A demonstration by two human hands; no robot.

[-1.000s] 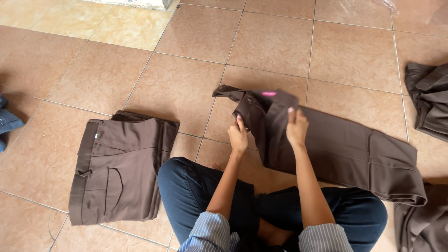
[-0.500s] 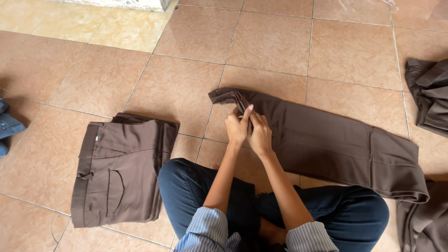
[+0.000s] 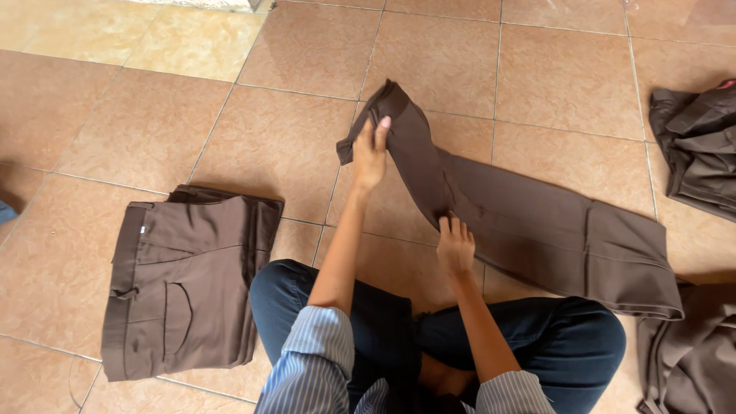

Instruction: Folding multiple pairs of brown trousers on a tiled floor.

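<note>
The brown trousers (image 3: 529, 230) lie spread on the tiled floor (image 3: 291, 130), their long axis running from the hem end at upper left down to the waistband at lower right. The left hand (image 3: 369, 157) pinches the hem end, lifted off the floor and pointing up-left. The right hand (image 3: 455, 247) presses flat, fingers loose, on the leg's near edge. 1 folded pair (image 3: 180, 284) rests well apart, left of the knees.
</note>
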